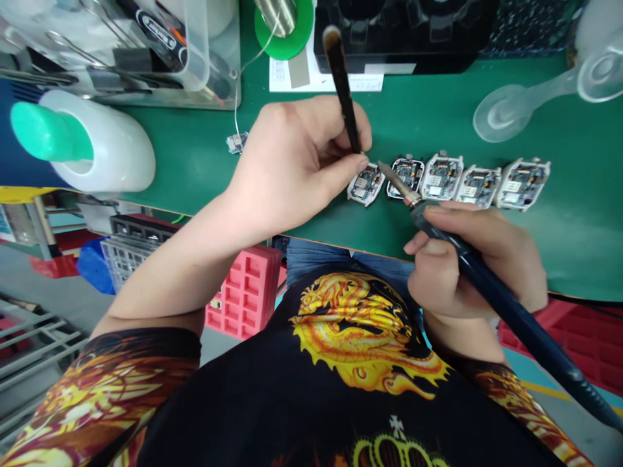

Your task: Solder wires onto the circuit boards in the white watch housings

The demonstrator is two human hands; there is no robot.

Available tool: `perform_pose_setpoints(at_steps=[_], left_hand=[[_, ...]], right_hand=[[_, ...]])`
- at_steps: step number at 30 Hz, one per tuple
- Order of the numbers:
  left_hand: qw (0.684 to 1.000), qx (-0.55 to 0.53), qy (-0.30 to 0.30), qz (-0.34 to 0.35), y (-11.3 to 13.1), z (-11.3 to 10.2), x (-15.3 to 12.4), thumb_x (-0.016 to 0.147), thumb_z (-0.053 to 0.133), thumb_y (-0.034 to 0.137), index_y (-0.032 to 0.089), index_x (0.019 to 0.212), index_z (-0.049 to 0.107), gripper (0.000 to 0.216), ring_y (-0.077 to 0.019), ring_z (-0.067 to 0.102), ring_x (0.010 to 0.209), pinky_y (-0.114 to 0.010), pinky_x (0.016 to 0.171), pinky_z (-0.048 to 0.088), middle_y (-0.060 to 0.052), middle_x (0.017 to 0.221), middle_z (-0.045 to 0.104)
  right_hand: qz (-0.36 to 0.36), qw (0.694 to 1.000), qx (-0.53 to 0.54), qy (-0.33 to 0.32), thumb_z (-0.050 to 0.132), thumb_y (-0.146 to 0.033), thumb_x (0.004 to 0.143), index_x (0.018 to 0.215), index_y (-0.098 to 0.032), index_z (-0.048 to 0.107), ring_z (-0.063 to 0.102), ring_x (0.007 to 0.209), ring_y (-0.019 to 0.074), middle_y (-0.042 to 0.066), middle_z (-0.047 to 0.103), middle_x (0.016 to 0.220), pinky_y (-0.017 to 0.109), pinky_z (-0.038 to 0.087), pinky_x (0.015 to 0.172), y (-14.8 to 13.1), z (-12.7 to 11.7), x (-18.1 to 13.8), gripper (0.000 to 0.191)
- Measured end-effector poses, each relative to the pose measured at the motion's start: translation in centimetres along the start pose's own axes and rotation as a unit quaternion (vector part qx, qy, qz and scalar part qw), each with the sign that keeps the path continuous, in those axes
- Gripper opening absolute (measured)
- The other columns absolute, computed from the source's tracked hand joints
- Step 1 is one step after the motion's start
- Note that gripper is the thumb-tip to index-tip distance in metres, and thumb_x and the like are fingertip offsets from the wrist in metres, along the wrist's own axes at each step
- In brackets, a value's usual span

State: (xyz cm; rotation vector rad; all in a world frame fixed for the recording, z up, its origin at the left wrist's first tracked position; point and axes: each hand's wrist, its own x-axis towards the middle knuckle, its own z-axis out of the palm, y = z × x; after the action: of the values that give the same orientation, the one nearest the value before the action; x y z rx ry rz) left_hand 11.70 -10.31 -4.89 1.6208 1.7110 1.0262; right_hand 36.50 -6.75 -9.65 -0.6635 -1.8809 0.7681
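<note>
My left hand [306,162] is closed around dark tweezers [345,91] with a worn brown end; their lower tips are hidden behind my fingers. Its thumb and fingertips are at the upper edge of an open white watch case [366,185] with a circuit board inside. In my right hand [481,259] is a soldering iron [467,256], gripped like a pen. The iron's metal tip [387,172] points up and left, just right of that case; whether it touches is unclear. To the right stand a black-rimmed watch case [406,176] and several white ones [442,176] in a row.
A solder spool [285,29] on a green reel stands at the back, its wire reaching a small circuit board [237,143]. Left are a white bottle [111,146] and a clear tool box [195,91]. A black tray [403,39] and clear plastic piece [506,110] lie behind.
</note>
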Motion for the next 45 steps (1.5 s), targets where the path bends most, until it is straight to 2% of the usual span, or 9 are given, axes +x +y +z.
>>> perform_pose_setpoints(at_steps=[5, 9, 13, 17, 22, 26, 32, 37, 45], left_hand=[[1.0, -0.01, -0.002, -0.028, -0.2, 0.1, 0.0, 0.096, 0.083, 0.03, 0.024, 0.098, 0.078, 0.008, -0.0177, 0.07, 0.074, -0.036, 0.069, 0.056, -0.001, 0.085, 0.077], [1.0, -0.013, 0.011, 0.001, -0.2, 0.2, 0.0, 0.091, 0.087, 0.027, 0.023, 0.097, 0.079, 0.01, -0.0165, 0.068, 0.071, -0.035, 0.068, 0.055, -0.001, 0.083, 0.076], [1.0, 0.018, -0.003, -0.019, 0.1, 0.0, -0.1, 0.099, 0.084, 0.032, 0.024, 0.099, 0.079, 0.009, -0.0169, 0.069, 0.074, -0.036, 0.072, 0.058, -0.001, 0.087, 0.077], [0.999, 0.032, -0.013, 0.007, 0.2, -0.2, -0.1, 0.099, 0.083, 0.033, 0.027, 0.099, 0.079, 0.008, -0.0165, 0.067, 0.073, -0.037, 0.073, 0.058, -0.001, 0.087, 0.076], [0.999, 0.049, -0.009, -0.005, 0.1, 0.0, -0.1, 0.1, 0.081, 0.034, 0.028, 0.097, 0.078, 0.007, -0.0207, 0.072, 0.075, -0.04, 0.075, 0.059, -0.001, 0.088, 0.076], [0.999, 0.047, 0.008, 0.02, 0.1, 0.2, -0.1, 0.094, 0.082, 0.031, 0.029, 0.094, 0.078, 0.004, -0.0245, 0.072, 0.073, -0.045, 0.072, 0.058, -0.003, 0.085, 0.076], [0.998, 0.064, -0.018, 0.019, 0.3, -0.2, -0.2, 0.097, 0.078, 0.025, 0.029, 0.099, 0.079, 0.005, -0.0211, 0.073, 0.076, -0.041, 0.073, 0.059, -0.001, 0.088, 0.078], [0.996, 0.09, -0.006, 0.024, 0.5, -0.2, -0.1, 0.096, 0.075, 0.024, 0.028, 0.098, 0.079, 0.006, -0.0214, 0.071, 0.076, -0.041, 0.076, 0.059, -0.001, 0.089, 0.077], [0.987, 0.15, -0.038, 0.044, 0.0, -0.3, 0.7, 0.091, 0.08, 0.036, 0.026, 0.095, 0.076, 0.011, -0.0234, 0.067, 0.076, -0.045, 0.083, 0.059, -0.004, 0.082, 0.074]], right_hand=[[-0.009, 0.999, -0.005, 0.042, 0.073, -0.02, 0.091, 0.117, -0.021, 0.081, 0.083, 0.078, 0.02, 0.0, 0.087, 0.099, 0.036, 0.073, 0.08, 0.2, 0.7, -0.1, 0.027], [-0.016, 0.999, -0.008, 0.043, 0.072, -0.021, 0.093, 0.117, -0.021, 0.081, 0.084, 0.078, 0.0211, 0.001, 0.086, 0.098, 0.036, 0.074, 0.082, 0.1, 1.0, 0.0, 0.025], [-0.024, 0.999, -0.011, 0.045, 0.071, -0.02, 0.092, 0.117, -0.021, 0.081, 0.084, 0.079, 0.0202, -0.001, 0.086, 0.098, 0.034, 0.074, 0.08, 0.2, 1.1, 0.1, 0.027], [-0.014, 0.999, -0.008, 0.047, 0.072, -0.02, 0.092, 0.117, -0.02, 0.082, 0.084, 0.078, 0.0194, -0.001, 0.087, 0.098, 0.034, 0.074, 0.083, 0.0, 1.0, 0.0, 0.027], [-0.007, 0.999, -0.021, 0.029, 0.071, -0.02, 0.092, 0.122, -0.027, 0.081, 0.081, 0.07, 0.02, -0.003, 0.087, 0.1, 0.038, 0.074, 0.08, -0.1, 0.8, 0.0, 0.033], [-0.012, 0.999, -0.017, 0.041, 0.07, -0.022, 0.093, 0.124, -0.03, 0.081, 0.078, 0.064, 0.0201, -0.004, 0.087, 0.099, 0.04, 0.074, 0.073, 0.2, 1.0, 0.0, 0.034], [-0.01, 0.999, -0.014, 0.048, 0.071, -0.021, 0.092, 0.122, -0.028, 0.082, 0.08, 0.068, 0.0204, -0.004, 0.087, 0.098, 0.04, 0.075, 0.075, 0.1, 1.0, 0.0, 0.032], [-0.036, 0.999, 0.005, 0.04, 0.074, -0.018, 0.087, 0.116, -0.018, 0.083, 0.082, 0.077, 0.019, 0.001, 0.086, 0.095, 0.033, 0.073, 0.079, 0.2, 1.1, 0.2, 0.03], [-0.043, 0.997, -0.036, 0.058, 0.071, -0.024, 0.091, 0.107, -0.028, 0.083, 0.079, 0.069, 0.0206, -0.007, 0.084, 0.089, 0.037, 0.072, 0.07, 0.0, 1.6, 0.3, 0.02]])
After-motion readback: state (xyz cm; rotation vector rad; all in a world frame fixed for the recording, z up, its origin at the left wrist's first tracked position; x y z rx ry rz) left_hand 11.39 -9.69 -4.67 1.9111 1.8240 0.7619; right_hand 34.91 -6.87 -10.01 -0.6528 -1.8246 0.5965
